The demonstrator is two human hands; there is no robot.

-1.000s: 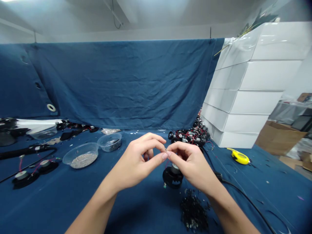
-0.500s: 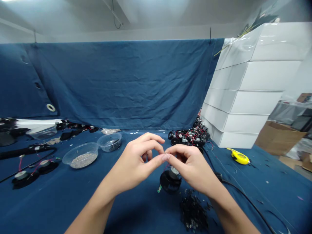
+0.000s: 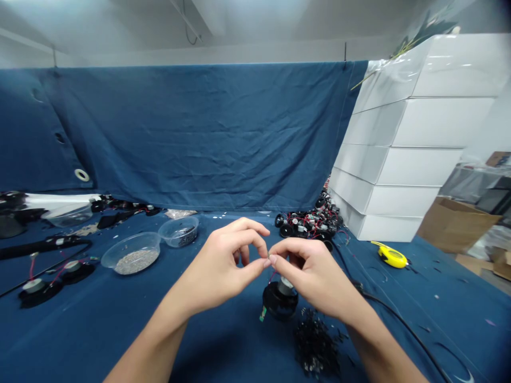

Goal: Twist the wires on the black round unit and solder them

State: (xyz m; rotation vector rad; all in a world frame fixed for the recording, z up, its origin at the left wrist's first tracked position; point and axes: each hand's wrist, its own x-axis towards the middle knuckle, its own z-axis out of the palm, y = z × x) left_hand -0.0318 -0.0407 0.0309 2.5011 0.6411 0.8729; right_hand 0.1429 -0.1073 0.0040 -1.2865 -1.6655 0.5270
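Note:
My left hand (image 3: 231,258) and my right hand (image 3: 307,268) meet at their fingertips above the blue cloth (image 3: 223,346). Thumb and forefinger of each are pinched together, and whatever lies between them is too small to make out. Just below my right hand sits a round black part with a silver motor (image 3: 280,300); a red wire rises from it toward my fingers, and a small green circuit board (image 3: 262,314) hangs at its left side. Nearer to me is a heap of small black pieces (image 3: 317,343).
Left stand a clear bowl of grey grains (image 3: 138,260) and a smaller clear bowl (image 3: 179,232). Motor parts with red wires (image 3: 309,223) are piled at the back. White boxes (image 3: 411,159), a yellow tape measure (image 3: 392,257) and a black cable (image 3: 399,319) lie right.
The fingertips of my two hands have shifted very slightly, still meeting in a pinch. Otherwise the scene looks the same.

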